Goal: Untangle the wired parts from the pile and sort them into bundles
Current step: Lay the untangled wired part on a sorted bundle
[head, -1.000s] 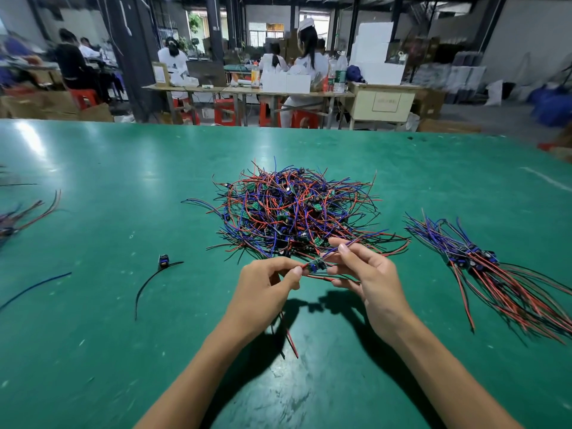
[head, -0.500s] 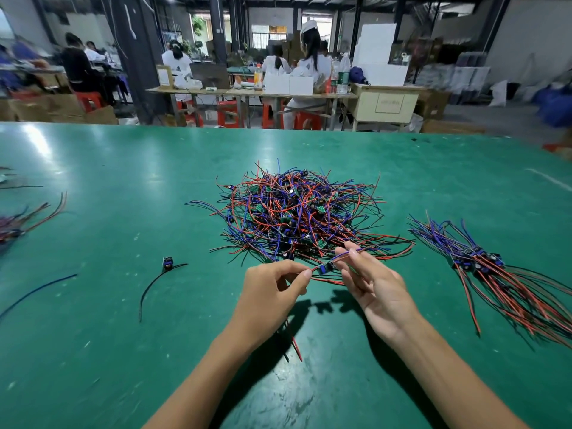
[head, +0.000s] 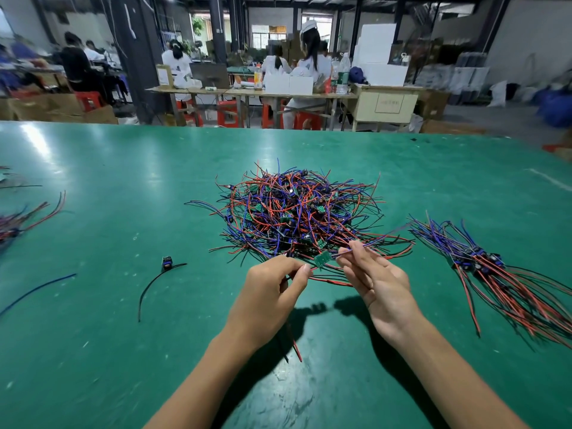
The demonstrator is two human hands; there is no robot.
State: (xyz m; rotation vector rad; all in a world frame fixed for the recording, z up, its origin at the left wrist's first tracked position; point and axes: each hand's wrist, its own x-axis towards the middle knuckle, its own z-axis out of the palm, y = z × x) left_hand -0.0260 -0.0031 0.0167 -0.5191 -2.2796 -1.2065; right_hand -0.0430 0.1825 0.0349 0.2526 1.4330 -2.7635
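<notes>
A tangled pile (head: 297, 215) of red, blue and black wires with small green boards lies mid-table. Between my hands, just in front of the pile, hangs one wired part with a small green board (head: 322, 260). My left hand (head: 272, 292) pinches its red and black wires, whose ends trail down below that hand. My right hand (head: 371, 274) pinches its blue wires between thumb and fingertips, the other fingers spread. A sorted bundle (head: 495, 274) of the same parts lies to the right.
A loose black wire with a small blue part (head: 165, 264) lies left of my hands, and a blue wire (head: 37, 289) further left. Another bundle (head: 18, 221) sits at the table's left edge. People work at benches behind the green table (head: 123, 181).
The wired part has turned so its green board now faces up between my hands. Both hands stay near the pile's front edge, stretching its wires slightly further apart.
</notes>
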